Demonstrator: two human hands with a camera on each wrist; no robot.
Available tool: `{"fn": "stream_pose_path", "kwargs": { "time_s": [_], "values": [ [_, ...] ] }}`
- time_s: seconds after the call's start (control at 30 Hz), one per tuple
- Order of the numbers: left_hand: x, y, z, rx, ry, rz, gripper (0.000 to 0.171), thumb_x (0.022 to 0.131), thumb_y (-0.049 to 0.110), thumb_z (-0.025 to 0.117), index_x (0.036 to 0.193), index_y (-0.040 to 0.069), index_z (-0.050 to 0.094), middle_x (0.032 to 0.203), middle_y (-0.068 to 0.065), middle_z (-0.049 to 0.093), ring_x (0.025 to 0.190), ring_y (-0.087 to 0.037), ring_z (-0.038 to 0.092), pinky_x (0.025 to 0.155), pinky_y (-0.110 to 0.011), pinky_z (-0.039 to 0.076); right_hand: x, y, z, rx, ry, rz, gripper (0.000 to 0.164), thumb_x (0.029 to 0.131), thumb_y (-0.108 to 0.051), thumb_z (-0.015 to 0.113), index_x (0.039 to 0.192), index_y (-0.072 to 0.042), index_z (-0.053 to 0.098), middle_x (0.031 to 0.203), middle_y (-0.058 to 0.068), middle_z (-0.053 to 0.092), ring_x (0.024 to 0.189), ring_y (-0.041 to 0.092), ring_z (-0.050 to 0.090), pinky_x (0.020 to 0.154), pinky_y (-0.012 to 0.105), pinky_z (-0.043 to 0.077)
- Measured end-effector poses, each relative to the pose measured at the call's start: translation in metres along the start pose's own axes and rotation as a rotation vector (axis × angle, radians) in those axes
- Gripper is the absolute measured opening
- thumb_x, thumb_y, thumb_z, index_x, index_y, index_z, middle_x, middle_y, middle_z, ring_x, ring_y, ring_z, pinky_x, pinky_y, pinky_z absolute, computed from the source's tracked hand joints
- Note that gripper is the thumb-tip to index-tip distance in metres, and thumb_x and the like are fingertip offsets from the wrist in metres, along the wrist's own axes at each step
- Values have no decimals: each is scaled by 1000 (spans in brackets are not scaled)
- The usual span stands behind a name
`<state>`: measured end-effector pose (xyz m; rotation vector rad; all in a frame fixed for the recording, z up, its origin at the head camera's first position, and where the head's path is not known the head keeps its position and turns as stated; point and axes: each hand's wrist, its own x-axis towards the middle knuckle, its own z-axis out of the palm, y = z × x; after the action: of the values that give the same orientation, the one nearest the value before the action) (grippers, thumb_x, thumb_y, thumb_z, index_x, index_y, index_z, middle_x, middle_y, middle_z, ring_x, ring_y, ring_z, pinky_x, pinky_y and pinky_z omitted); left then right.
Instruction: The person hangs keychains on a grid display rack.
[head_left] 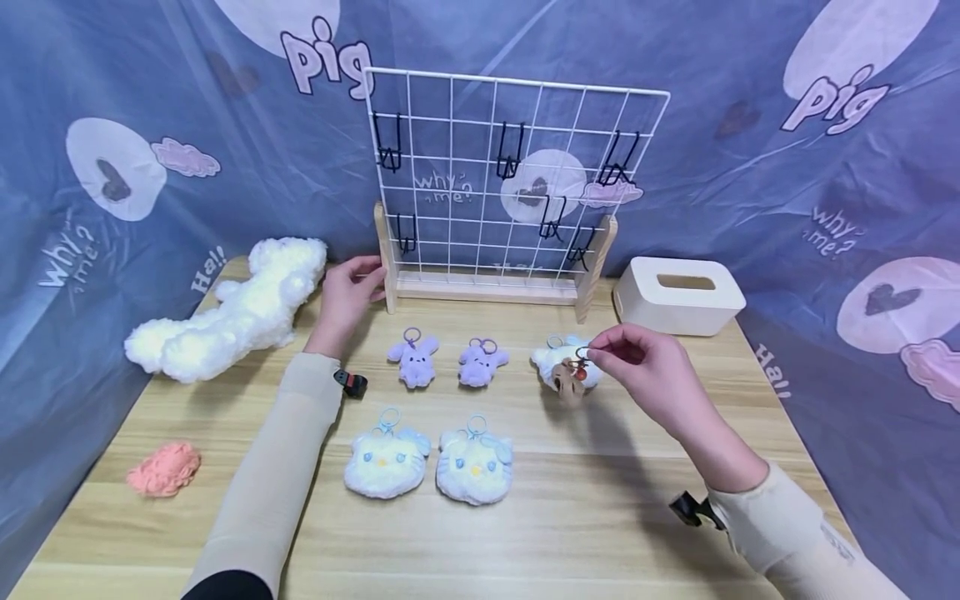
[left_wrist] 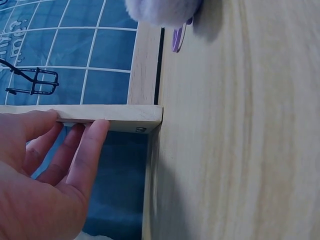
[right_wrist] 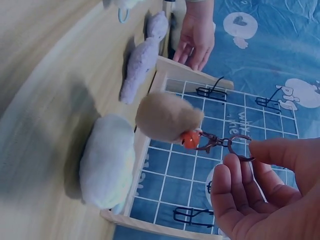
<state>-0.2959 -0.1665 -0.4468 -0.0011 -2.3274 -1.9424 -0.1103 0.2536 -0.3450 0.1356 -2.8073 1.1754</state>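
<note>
My right hand (head_left: 648,367) pinches the dark metal ring (right_wrist: 242,147) of a plush keychain between thumb and fingertip. Its small brown plush (right_wrist: 165,117) and red ball (right_wrist: 190,139) hang from a clasp. In the head view this keychain overlaps a white plush keychain (head_left: 543,362) on the table. My left hand (head_left: 348,296) touches the left wooden post (left_wrist: 135,112) of a white wire grid rack (head_left: 450,79), fingertips right at its edge. Two purple bunny keychains (head_left: 416,367) lie before the rack, and two white cat-face keychains (head_left: 386,467) closer to me.
Several black hooks (head_left: 508,154) are fixed on the grid. A white tissue box (head_left: 652,304) stands right of the rack. Fluffy white plush (head_left: 232,325) lies at the left, with a pink crumpled piece (head_left: 165,469) nearer. Patterned cloth (head_left: 187,83) surrounds the table.
</note>
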Motion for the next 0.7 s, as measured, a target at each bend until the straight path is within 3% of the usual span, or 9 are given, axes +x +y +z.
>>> {"fn": "stream_pose_path", "kwargs": {
  "time_s": [0.23,0.37,0.7],
  "values": [
    [0,1,-1,10,4,9,37,111,10,70,145,-5,69,135,-30,71,100,-13,74,90,-25,73,11,-2,-4,49,27,20,12,105,-15,79,110,-4,82,106,14,83,85,-2,68,70,12,57],
    [1,3,-1,13,4,13,37,111,10,70,145,-4,69,134,-31,71,101,-18,76,91,-27,73,18,-1,-6,59,42,20,15,106,-16,79,112,-4,82,108,14,83,88,-5,69,73,9,57],
    [0,2,-2,25,-2,-1,38,111,11,70,146,-4,68,140,-29,71,102,-16,74,97,-33,73,32,15,-6,186,71,29,23,106,-18,79,118,2,80,98,-18,79,91,-6,71,78,6,60]
  ]
}}
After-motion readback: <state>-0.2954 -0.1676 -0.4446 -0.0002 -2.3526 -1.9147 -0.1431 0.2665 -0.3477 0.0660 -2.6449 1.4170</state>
